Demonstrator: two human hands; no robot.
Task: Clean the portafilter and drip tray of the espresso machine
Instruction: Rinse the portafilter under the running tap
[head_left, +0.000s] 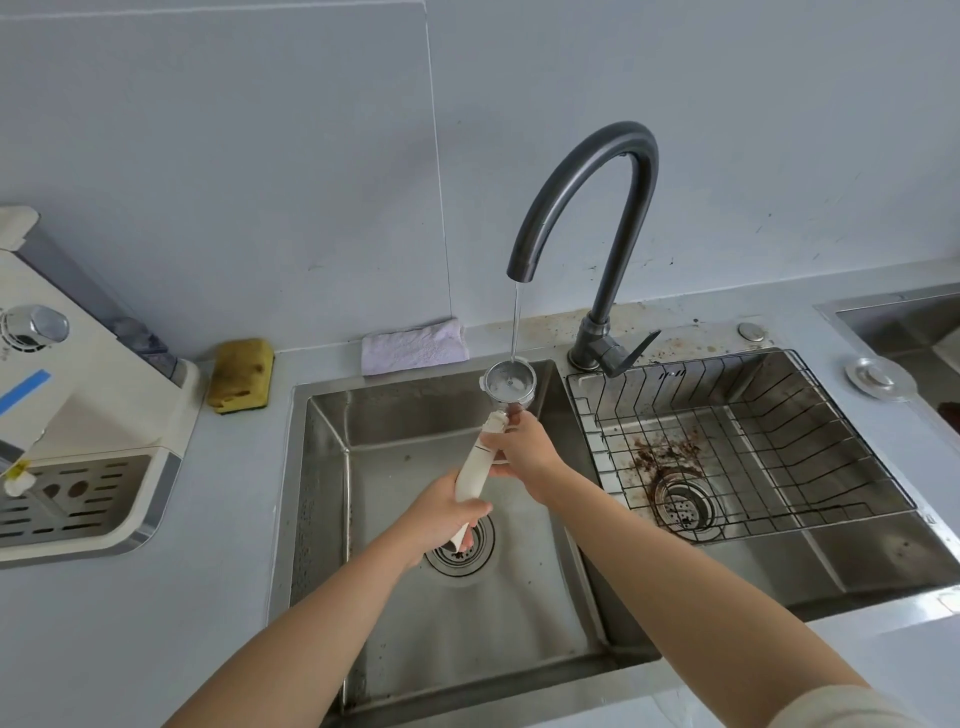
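Water (515, 322) falls in a thin stream from the faucet (521, 265) into the basket (509, 383) of the portafilter (474, 467), which both hands hold over the left basin of the sink (322, 467). The left hand (447, 512) is wrapped round the near, lower end of the white handle. The right hand (524, 449) is curled round the handle's far end, just short of the neck, with its fingertips reaching toward the basket's underside. From either grip the basket lies straight ahead and upward. The long axis runs from the left hand through the right hand to the stream, tilted slightly rightward, with the basket's mouth facing up. The right hand is nearer the basket, so any wiping inside the bowl probably falls to it while the left steadies the handle. Rinsing looks to be the step in hand. The drip tray (67, 499) sits at the foot of the espresso machine (78, 395), well off to the left of both grips, closer to the left hand and apparently not yet dealt with. Beyond the left grip lie a yellow sponge (241, 376) and a folded cloth (413, 347). To the right of the right grip, a wire rack (727, 441) spans the other basin above scattered coffee grounds (660, 457).
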